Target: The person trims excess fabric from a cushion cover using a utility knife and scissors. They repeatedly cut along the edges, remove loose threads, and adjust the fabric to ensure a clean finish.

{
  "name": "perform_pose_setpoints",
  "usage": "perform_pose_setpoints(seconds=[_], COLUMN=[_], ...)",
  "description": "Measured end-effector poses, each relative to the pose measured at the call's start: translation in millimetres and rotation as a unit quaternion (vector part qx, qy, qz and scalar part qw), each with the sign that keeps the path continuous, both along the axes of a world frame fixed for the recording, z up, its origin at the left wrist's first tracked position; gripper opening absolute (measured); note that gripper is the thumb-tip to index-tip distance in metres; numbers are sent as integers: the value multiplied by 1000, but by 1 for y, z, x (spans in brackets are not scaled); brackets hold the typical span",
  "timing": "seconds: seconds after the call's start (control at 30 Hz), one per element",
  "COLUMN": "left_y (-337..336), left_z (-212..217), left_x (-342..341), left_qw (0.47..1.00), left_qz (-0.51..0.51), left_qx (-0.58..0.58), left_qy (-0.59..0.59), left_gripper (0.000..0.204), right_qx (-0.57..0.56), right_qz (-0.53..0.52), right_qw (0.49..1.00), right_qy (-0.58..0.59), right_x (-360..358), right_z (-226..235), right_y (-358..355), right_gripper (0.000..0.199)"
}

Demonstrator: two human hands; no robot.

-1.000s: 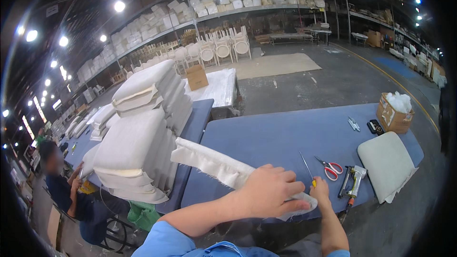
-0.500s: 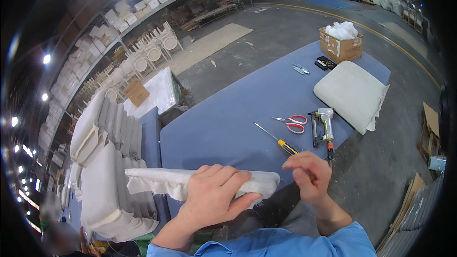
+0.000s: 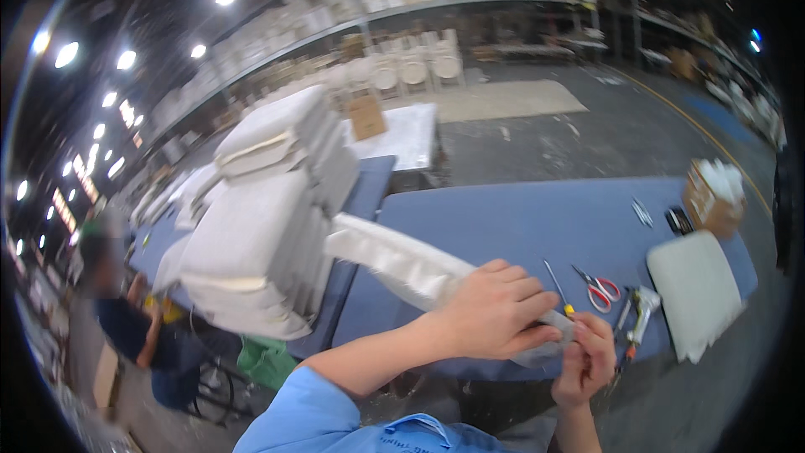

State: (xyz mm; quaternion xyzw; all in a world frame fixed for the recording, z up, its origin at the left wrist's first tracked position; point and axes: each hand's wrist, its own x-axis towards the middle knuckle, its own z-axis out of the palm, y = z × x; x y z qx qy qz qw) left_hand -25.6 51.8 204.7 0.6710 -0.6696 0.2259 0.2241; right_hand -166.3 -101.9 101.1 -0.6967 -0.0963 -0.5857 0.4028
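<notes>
A padded seat panel (image 3: 394, 260) covered in off-white fabric stands on its edge in front of me, its frayed cloth hanging along one side. My left hand (image 3: 499, 315) is wrapped over its top near the right end. At that end my right hand (image 3: 587, 361) has its fingers pinched together against the fabric corner. Just beyond the hands lie a screwdriver (image 3: 554, 279) with a yellow handle, partly covered, and red-handled scissors (image 3: 602, 292). A staple gun (image 3: 642, 315) with a hose rests on the blue table (image 3: 495, 218), right of the right hand.
Stacked off-white seat pads (image 3: 251, 231) stand left of the panel. Another pad (image 3: 696, 289) lies at the table's right edge, below a cardboard box (image 3: 713, 201) of white stuffing. Staple strips (image 3: 641, 212) and a black case (image 3: 677, 220) lie nearby. A co-worker (image 3: 138, 319) sits far left.
My view has swung left, so the table things appear farther right. My right hand has come from apart onto the panel's right end. The panel now slants down to the right.
</notes>
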Motion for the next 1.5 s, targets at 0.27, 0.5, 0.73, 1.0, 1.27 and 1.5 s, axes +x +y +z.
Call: perform_pose_setpoints(seconds=[0.27,0.5,0.73,1.0,1.27,1.5], left_y=[86,194,193,184,185,188], left_z=[-12,-42,-81,-76,-73,-91], left_x=[65,160,177,161,82,34], left_qw=[968,846,625,601,632,625], left_qz=[246,294,72,-43,-49,-62], left_qx=[-52,-269,-387,-434,-482,-539], left_qy=[-11,354,674,670,604,561], left_gripper=[30,37,40,37,31,25], right_qx=[97,116,123,202,275,242], right_qz=[117,98,39,24,-61,-33], right_qw=[988,988,988,976,959,969], right_qy=[-14,-25,-85,-72,27,25], right_x=[19,27,35,34,73,141], right_z=[-22,-26,-3,-16,6,17], right_y=[4,7,25,17,-79,-102], right_gripper=[23,25,34,38,34,34])
